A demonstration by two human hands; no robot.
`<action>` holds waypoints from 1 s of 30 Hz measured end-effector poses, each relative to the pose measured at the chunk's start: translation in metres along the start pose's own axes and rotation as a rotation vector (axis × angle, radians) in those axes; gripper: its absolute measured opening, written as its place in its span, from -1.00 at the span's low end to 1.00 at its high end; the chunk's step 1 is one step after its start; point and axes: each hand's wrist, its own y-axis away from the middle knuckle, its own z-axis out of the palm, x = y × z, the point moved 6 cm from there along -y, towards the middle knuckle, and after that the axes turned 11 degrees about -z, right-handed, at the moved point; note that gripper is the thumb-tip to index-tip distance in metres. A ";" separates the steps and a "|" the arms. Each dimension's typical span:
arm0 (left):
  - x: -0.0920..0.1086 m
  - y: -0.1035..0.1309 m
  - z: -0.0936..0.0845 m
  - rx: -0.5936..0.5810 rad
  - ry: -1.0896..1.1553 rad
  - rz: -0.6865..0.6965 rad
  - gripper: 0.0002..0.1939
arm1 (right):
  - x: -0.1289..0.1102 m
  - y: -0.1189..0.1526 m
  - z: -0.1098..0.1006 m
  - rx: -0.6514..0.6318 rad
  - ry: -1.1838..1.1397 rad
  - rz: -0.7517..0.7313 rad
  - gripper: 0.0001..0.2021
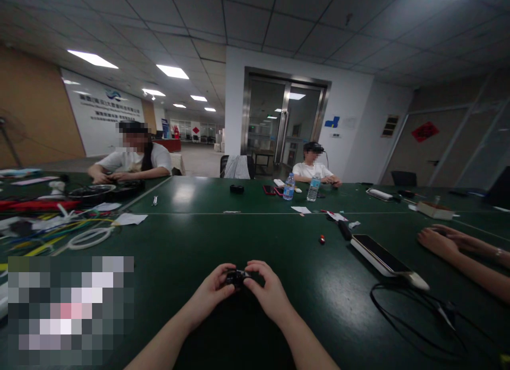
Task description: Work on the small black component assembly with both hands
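Observation:
Low in the middle of the view, a small glossy black object [238,277] is held just over the dark green table [319,301]. Its exact kind is too small to make out. My left hand [213,291] closes on its left side, thumb in front and fingers behind. On the opposite side, my right hand [268,287] grips it between thumb and curled fingers. Part of the object is hidden by my fingertips. A small red and black item [322,240] lies on the table beyond my right hand.
Tangled cables [90,237] spread over the left side. To the right lie a phone [378,253] on a white device and a black cord [398,317]. Another person's hands [442,240] rest at the right edge. Two bottles [289,187] stand farther back, where two people sit.

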 end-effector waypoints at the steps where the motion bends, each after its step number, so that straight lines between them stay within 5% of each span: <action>1: -0.001 0.000 0.000 -0.004 0.008 -0.003 -0.57 | 0.001 -0.001 -0.003 0.009 -0.001 0.013 -0.82; 6: -0.003 -0.001 -0.003 -0.006 0.015 -0.018 -0.55 | 0.014 -0.004 -0.014 0.042 -0.027 0.087 -0.75; 13: -0.002 0.003 -0.006 0.073 0.006 -0.042 -0.56 | 0.033 -0.005 -0.034 0.254 -0.166 0.117 -0.67; 30: -0.002 0.004 -0.007 0.071 0.035 -0.088 -0.54 | 0.027 0.001 -0.053 0.519 -0.178 0.124 -0.66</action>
